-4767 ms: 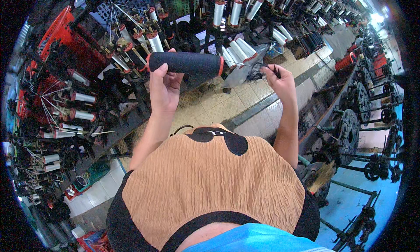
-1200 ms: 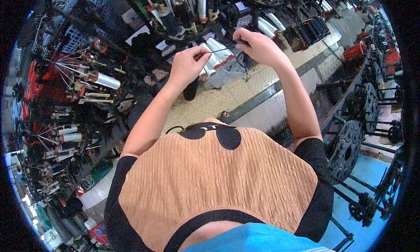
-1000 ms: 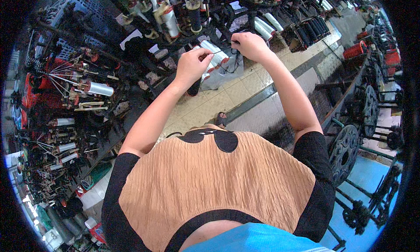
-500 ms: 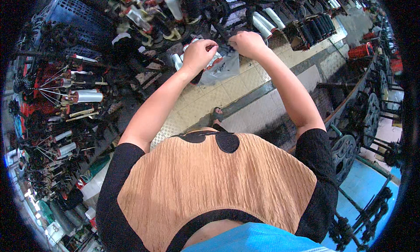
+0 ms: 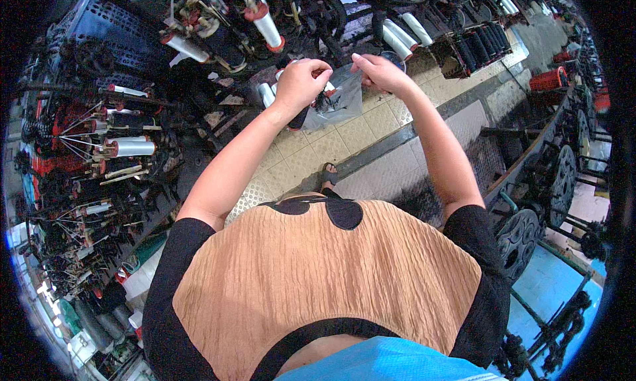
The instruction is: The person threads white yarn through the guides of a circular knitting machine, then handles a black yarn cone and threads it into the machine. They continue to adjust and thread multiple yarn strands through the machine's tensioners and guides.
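Clear plastic bag (image 5: 344,96) at 12 o'clock, stretched between both hands so its mouth stays apart | left hand (image 5: 301,83): fingers curled tight on bag edge and a dark bobbin (image 5: 298,118) | right hand (image 5: 379,71): fingers pinched on opposite edge | dark thread tuft (image 5: 324,101) inside | spindle machine (image 5: 218,30) beyond.

left hand (image 5: 301,83) grips dark bobbin (image 5: 298,118) | right hand (image 5: 377,70) pinches clear bag (image 5: 341,97)
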`<state>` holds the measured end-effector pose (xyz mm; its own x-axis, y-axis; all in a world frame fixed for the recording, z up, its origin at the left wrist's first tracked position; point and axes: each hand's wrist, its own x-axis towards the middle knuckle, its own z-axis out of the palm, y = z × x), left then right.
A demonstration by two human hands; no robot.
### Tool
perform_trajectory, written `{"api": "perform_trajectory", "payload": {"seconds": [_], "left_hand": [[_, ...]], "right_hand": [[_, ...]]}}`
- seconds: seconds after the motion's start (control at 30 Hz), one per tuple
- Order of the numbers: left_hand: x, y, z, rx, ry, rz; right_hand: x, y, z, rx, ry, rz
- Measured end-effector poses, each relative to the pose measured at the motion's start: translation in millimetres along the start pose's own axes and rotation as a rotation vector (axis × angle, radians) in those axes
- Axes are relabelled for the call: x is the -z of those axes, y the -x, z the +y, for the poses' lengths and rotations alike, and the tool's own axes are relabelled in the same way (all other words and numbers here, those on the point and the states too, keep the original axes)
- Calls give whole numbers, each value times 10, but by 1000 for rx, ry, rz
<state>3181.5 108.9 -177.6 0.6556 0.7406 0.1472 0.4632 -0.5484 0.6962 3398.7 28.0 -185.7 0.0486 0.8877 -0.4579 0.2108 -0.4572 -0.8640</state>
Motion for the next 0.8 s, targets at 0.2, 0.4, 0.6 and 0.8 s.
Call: {"api": "perform_trajectory", "payload": {"seconds": [0.2, 0.4, 0.6, 0.8], "left_hand": [[-14, 69, 11, -149, -116, -37], [-27, 285, -22, -247, -243, -26], [308, 534, -49, -47, -87, 113], [1076, 1149, -104, 55, 228, 276]], "right_hand": [[-585, 41, 325, -289, -1147, -717], [-932, -355, 648, -18, -1196, -363], [-1004, -249, 300, -80, -1469, -45], [-1839, 306, -550, 398, -510, 43]]}}
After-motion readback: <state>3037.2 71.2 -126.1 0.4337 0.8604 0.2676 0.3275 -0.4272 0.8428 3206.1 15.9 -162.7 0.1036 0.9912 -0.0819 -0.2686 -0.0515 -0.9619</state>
